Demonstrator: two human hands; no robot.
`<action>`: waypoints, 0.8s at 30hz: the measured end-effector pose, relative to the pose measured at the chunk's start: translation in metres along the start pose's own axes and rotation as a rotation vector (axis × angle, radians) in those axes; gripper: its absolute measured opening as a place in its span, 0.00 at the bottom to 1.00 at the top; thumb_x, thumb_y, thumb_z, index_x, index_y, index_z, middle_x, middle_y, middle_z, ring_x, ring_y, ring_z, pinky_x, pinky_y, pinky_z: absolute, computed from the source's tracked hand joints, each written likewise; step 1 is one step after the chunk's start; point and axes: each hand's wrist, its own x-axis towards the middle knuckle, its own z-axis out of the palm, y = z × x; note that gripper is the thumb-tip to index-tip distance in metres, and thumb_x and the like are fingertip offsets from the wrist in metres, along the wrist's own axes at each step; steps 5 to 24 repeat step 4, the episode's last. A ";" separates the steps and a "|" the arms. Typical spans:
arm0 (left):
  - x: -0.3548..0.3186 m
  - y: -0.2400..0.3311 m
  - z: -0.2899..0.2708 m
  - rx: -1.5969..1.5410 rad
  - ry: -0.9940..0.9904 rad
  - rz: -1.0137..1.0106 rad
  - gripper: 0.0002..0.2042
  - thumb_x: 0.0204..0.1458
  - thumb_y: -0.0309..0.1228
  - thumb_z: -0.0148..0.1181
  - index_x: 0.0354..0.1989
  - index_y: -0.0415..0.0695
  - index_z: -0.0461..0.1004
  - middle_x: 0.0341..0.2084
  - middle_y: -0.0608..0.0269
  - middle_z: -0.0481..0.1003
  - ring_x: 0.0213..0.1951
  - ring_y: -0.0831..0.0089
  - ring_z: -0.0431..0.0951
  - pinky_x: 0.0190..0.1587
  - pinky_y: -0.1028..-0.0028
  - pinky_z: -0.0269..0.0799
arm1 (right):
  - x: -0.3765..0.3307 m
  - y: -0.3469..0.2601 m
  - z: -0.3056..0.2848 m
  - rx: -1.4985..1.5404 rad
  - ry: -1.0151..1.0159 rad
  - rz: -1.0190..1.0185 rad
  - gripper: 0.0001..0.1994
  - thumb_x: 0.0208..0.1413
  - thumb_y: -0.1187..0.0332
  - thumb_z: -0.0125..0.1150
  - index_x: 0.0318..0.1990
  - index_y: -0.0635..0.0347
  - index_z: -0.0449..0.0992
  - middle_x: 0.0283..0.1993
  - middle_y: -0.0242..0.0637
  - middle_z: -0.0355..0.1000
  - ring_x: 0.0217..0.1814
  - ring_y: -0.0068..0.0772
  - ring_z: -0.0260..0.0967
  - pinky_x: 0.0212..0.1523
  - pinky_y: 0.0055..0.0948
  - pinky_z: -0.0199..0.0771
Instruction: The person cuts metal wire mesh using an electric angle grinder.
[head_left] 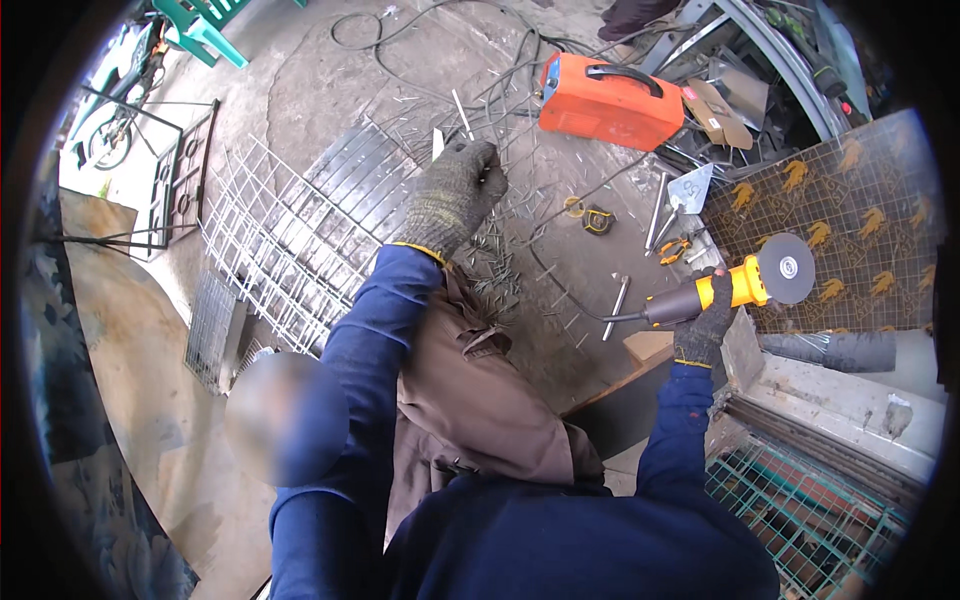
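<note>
My right hand [704, 335], in a dark grey knit glove, is closed around an angle grinder [742, 285] with a yellow head and dark body. Its round grey disc [785, 258] points right, and a cord trails left from the handle. Out ahead, my left hand [455, 195], in a grey-green glove with a yellow cuff edge, has its fingers curled; whatever they hold is hidden. Just beyond it are a thin white rod [461, 115] and a pale strip [437, 143]. Beside that forearm lies a welded metal wire grid [285, 235].
An orange machine [610, 105] with a black handle stands ahead on the floor. Cables, metal offcuts, a tape measure [597, 221], orange-handled pliers [674, 250] and a metal rod [616, 308] lie around. At right is a patterned board [860, 210]; a green wire rack [800, 520] sits lower right.
</note>
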 end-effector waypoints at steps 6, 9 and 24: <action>0.008 0.035 -0.004 -0.140 0.145 0.169 0.09 0.57 0.34 0.62 0.42 0.45 0.75 0.38 0.46 0.78 0.50 0.49 0.77 0.48 0.53 0.74 | 0.001 -0.010 -0.012 0.076 -0.110 -0.027 0.24 0.53 0.61 0.74 0.55 0.51 0.71 0.48 0.34 0.72 0.46 0.34 0.74 0.45 0.43 0.84; 0.008 0.035 -0.004 -0.140 0.145 0.169 0.09 0.57 0.34 0.62 0.42 0.45 0.75 0.38 0.46 0.78 0.50 0.49 0.77 0.48 0.53 0.74 | 0.001 -0.010 -0.012 0.076 -0.110 -0.027 0.24 0.53 0.61 0.74 0.55 0.51 0.71 0.48 0.34 0.72 0.46 0.34 0.74 0.45 0.43 0.84; 0.008 0.035 -0.004 -0.140 0.145 0.169 0.09 0.57 0.34 0.62 0.42 0.45 0.75 0.38 0.46 0.78 0.50 0.49 0.77 0.48 0.53 0.74 | 0.001 -0.010 -0.012 0.076 -0.110 -0.027 0.24 0.53 0.61 0.74 0.55 0.51 0.71 0.48 0.34 0.72 0.46 0.34 0.74 0.45 0.43 0.84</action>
